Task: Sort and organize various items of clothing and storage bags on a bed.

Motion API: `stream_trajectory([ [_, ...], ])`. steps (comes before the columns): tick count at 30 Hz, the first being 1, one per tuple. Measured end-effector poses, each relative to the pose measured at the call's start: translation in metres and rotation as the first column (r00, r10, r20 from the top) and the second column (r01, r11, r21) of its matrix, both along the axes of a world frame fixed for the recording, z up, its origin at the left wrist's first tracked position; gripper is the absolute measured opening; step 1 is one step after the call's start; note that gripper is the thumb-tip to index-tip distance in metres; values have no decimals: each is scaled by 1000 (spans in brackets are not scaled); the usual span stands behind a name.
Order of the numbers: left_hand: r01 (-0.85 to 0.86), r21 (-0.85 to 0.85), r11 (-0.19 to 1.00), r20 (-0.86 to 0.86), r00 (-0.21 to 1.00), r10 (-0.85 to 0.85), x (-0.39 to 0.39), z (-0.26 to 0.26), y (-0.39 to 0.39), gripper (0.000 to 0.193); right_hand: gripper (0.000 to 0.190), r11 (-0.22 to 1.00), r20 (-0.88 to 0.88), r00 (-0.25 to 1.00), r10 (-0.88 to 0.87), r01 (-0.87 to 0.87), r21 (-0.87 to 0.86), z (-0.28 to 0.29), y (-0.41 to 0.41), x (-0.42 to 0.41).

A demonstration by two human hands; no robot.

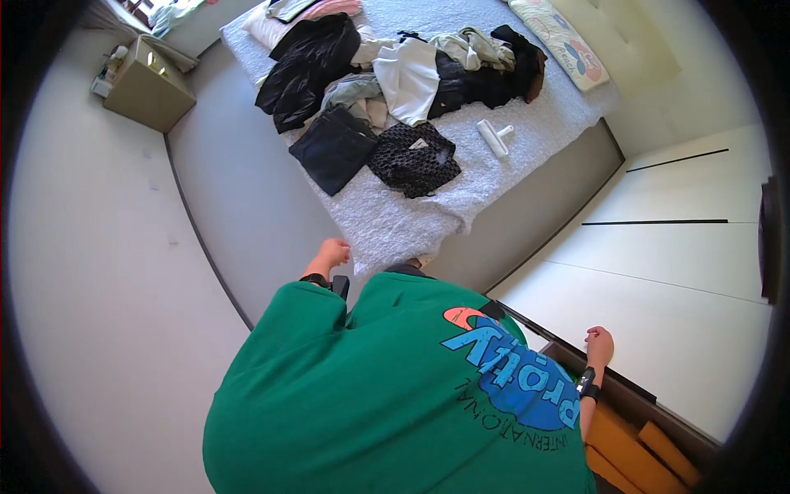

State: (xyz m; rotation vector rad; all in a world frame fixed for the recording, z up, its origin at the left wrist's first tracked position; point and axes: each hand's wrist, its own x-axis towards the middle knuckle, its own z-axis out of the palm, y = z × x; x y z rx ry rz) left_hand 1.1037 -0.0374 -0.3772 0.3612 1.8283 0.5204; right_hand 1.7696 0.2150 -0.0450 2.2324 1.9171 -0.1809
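Beside the bed's near corner hangs my left hand (335, 251), its fingers curled in with nothing seen in them. My right hand (600, 346) is out to the right, above the edge of a pulled-out brown drawer (623, 386); its fingers are bent, and their inner side is hidden. Mustard-orange items (636, 460) lie inside that drawer. On the bed (401, 225) before me are folded dark trousers (336, 148) and, touching them, a folded black patterned garment (413, 160) with a pale tag. A white lint roller (494, 138) lies to their right.
Farther up the bed lies a heap with a shiny black garment (315, 68), a white garment (407, 80) and pale green clothing (475, 49). A printed pillow (561, 46) rests by the wall. White wardrobe fronts (666, 247) stand right; a beige bedside cabinet (150, 86) is far left.
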Motion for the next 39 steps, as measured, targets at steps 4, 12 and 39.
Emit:
stream_trajectory([
  [4, -66, -73, 995, 0, 998, 66, 14, 6, -82, 25, 15, 993, 62, 993, 100, -104, 53, -10, -15, 21],
  [12, 161, -287, 944, 69, 987, -147, 36, 49, -234, 31, 18, 990, -2, 990, 139, -139, -37, 8, -4, 42],
  [39, -350, -164, 922, -152, 933, 327, -336, 87, -502, 26, 30, 508, -477, 765, -432, -231, -830, -298, -274, -380],
])
